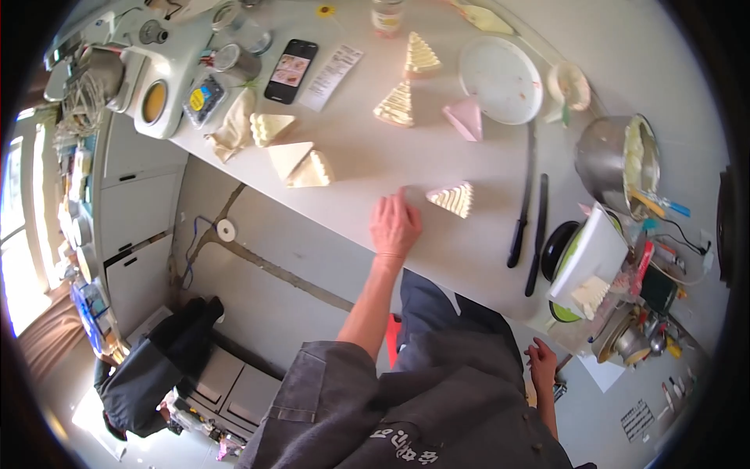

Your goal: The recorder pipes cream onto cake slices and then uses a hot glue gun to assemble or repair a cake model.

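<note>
My left hand (395, 225) rests on the pale worktop (357, 202) near its front edge, back up and fingers curled under; whether anything lies beneath them is hidden. Just right of it stands a cake wedge topped with piped cream (452, 199). My right hand (541, 359) hangs beside my body, past the table edge, fingers apart and apparently empty. Farther back are two piped wedges (395, 106) and a pink wedge (466, 118) by a round white plate (501, 79). To the left, more wedges (291, 158) stand together beside a crumpled piping bag (235, 126).
Two long knives (534, 234) lie at the right, near a metal pot of cream (606, 158) and a tilted white board (592, 252). A phone (291, 71), a printed paper slip (332, 77) and a blueberry box (203, 99) lie back left. Another person (149, 375) bends at lower left.
</note>
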The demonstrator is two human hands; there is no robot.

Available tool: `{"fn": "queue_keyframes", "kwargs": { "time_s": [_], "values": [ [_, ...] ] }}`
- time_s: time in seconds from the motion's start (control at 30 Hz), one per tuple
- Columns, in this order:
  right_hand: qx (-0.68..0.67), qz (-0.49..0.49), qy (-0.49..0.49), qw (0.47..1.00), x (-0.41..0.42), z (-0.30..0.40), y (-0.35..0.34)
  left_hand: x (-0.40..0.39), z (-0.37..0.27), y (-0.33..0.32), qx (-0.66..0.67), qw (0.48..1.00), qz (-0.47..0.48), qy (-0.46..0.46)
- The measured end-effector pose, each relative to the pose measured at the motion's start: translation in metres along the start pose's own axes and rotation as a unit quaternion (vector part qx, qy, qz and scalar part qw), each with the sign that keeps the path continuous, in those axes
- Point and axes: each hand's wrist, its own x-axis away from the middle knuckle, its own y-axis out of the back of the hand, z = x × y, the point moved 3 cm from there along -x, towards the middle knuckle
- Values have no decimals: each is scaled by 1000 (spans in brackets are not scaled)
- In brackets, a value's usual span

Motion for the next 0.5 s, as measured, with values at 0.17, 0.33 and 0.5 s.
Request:
{"fn": "queue_keyframes", "kwargs": {
  "time_s": [0.17,0.33,0.5],
  "values": [
    [-45,-34,4,998,8,-14,-2,1,3,-3,-19,1000,7,4],
    [-46,-46,6,998,19,-48,-3,3,-1,-4,-12,1000,-1,8],
    [-65,-67,4,996,27,-75,-2,5,4,-5,-24,1000,-1,14]
  ]
}}
